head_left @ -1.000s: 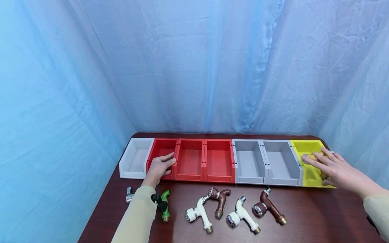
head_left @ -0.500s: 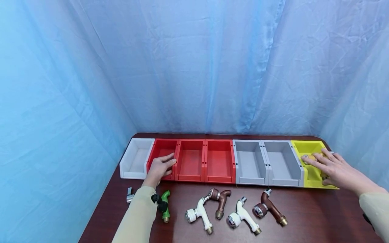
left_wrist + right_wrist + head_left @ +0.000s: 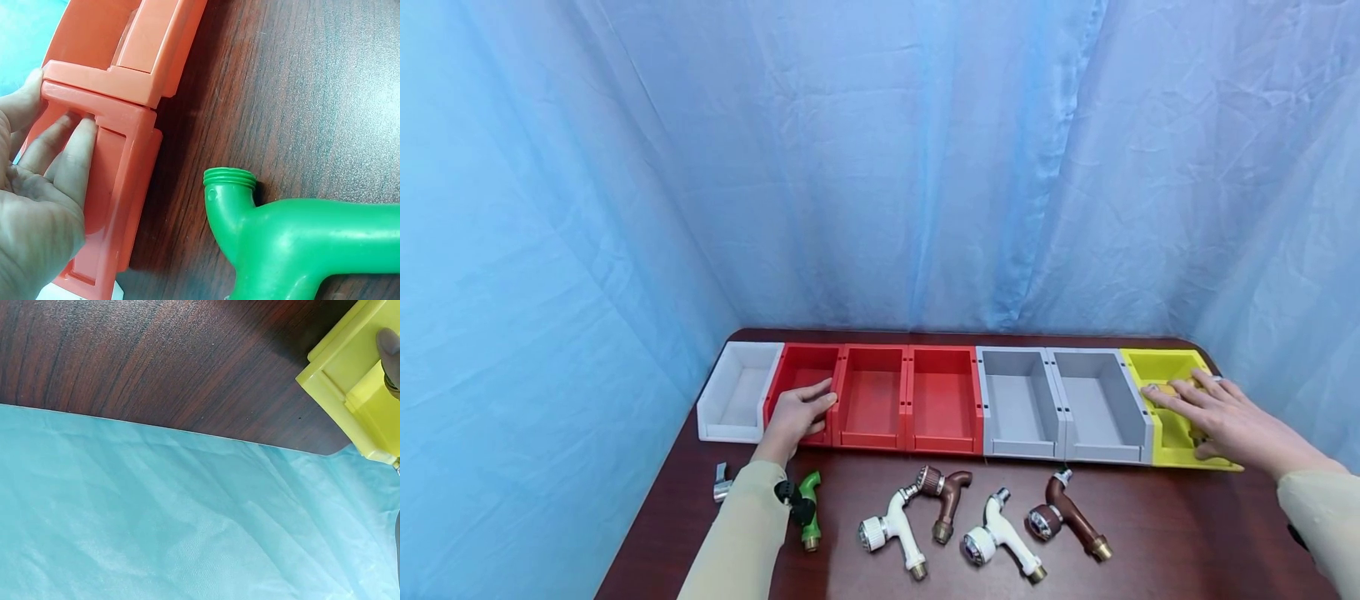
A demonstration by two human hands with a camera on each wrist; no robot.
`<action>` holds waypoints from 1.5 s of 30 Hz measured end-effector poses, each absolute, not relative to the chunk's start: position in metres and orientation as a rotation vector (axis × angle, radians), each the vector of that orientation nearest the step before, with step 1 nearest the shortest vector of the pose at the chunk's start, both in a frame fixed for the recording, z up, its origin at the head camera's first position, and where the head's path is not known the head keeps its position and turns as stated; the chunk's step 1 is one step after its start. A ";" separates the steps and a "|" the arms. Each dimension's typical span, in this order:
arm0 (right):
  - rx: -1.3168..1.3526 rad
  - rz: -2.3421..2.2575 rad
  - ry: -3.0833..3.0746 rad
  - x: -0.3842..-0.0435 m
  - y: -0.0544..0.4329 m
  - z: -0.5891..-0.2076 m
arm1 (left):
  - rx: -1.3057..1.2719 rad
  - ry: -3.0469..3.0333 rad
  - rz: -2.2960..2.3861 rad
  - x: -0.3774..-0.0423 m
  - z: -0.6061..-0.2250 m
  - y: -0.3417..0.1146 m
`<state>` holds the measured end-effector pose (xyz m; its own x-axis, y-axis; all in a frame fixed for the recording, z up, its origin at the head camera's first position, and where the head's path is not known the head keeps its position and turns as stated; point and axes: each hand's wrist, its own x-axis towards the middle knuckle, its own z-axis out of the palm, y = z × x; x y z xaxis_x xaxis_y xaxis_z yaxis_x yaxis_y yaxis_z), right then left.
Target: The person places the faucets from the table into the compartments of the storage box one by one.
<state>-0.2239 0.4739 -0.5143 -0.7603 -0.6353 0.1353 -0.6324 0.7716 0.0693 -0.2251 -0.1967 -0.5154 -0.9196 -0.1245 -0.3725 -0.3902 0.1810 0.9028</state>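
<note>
Curtain: pale blue cloth [image 3: 887, 167] hanging behind and at both sides.
Counter: dark red-brown wood grain [image 3: 1172, 533], carrying everything.
Bin row: side by side across the far part of the counter, from left a white bin [image 3: 741, 396], three red bins [image 3: 943, 404], two grey bins [image 3: 1090, 408] and a yellow bin [image 3: 1172, 457].
Right hand: over the yellow bin [image 3: 1228, 417], fingers spread across a tap, one fingertip at its knob; I cannot tell whether it grips.
Left hand: in the leftmost red bin [image 3: 793, 417], fingers nearly straight and close together, tips at the wall shared with the middle red bin.
Yellow tap: inside the yellow bin [image 3: 1167, 388], knob pointing left; its long axis seems to run front to back, brass end nearer, but the right hand covers most of it.
White taps: left one [image 3: 897, 521] and right one [image 3: 1002, 529], knobs left, brass ends toward the near right.
Brown taps: one [image 3: 951, 500] just beside the left white tap; another [image 3: 1067, 517] farther right, brass end toward the near right.
Green tap: brass end near [image 3: 809, 529], partly behind a black wrist device [image 3: 795, 502].
Chrome piece: at far left [image 3: 721, 485], partly behind the left sleeve [image 3: 741, 525].
</note>
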 end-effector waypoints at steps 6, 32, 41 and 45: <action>0.999 -0.051 -2.839 -0.225 0.474 -0.515 | -0.492 2.248 1.811 -0.225 -0.514 -0.197; 1.069 0.036 -2.774 -0.228 0.474 -0.515 | -0.496 2.257 1.807 -0.226 -0.515 -0.197; 1.123 0.074 -2.735 -0.229 0.480 -0.518 | -0.507 2.259 1.802 -0.224 -0.515 -0.196; 1.118 0.054 -2.736 -0.229 0.480 -0.519 | -0.506 2.257 1.808 -0.224 -0.515 -0.196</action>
<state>-0.2287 0.4803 -0.5186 -0.6994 -0.6905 0.1846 -0.6973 0.7159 0.0360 -0.2242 -0.1958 -0.5153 -0.9201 -0.1363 -0.3672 -0.3881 0.1905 0.9017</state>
